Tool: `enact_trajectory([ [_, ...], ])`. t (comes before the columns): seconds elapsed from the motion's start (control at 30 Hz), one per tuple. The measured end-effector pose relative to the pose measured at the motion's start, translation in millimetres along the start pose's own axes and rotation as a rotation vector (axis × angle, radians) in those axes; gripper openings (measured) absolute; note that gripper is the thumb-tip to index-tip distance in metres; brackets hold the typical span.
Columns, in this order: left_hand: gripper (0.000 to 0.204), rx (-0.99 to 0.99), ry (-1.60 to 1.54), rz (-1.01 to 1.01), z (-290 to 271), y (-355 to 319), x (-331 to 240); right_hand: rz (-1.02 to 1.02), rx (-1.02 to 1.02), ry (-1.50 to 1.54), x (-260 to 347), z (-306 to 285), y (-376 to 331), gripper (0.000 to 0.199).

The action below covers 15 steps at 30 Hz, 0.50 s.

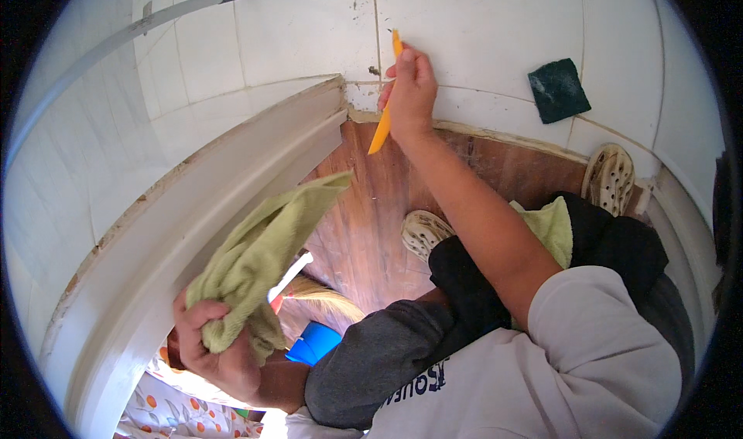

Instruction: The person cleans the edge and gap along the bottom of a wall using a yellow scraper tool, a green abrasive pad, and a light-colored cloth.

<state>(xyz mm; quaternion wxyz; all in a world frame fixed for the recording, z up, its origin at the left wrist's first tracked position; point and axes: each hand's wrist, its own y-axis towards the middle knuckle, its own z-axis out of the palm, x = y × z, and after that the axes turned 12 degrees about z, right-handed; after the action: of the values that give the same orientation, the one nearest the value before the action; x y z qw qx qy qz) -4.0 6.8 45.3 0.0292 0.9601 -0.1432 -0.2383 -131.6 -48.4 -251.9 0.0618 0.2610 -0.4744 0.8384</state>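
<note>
My left hand grips a bunched light-green cloth, whose loose corner points up toward the doorway's wooden floor. Closed around a slim yellow-orange tool, my right hand is over the edge of the white tiles. The tool's narrow far end is by a tile joint, near small dark specks; whether it touches the tile I cannot tell. Its exact kind is not clear. To the right of that hand, a dark green scouring pad with whitish residue lies on the tiles.
A white door frame runs along the left. Below are a brown wood-look floor, a blue dustpan-like piece and straw broom bristles. A grey pole crosses the upper left. Another green cloth lies by my lap.
</note>
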Motion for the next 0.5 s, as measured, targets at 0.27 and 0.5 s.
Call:
enact_trajectory([
  [0.27, 0.024, -0.377, 1.198, 0.48, -23, 27, -26, -0.074, -0.005, -0.045, 55, -11, 12, 0.029],
  [0.5, 0.034, -0.444, 1.369, 0.372, 22, 50, -27, -0.099, -0.004, -0.083, 74, -10, 19, 0.029],
])
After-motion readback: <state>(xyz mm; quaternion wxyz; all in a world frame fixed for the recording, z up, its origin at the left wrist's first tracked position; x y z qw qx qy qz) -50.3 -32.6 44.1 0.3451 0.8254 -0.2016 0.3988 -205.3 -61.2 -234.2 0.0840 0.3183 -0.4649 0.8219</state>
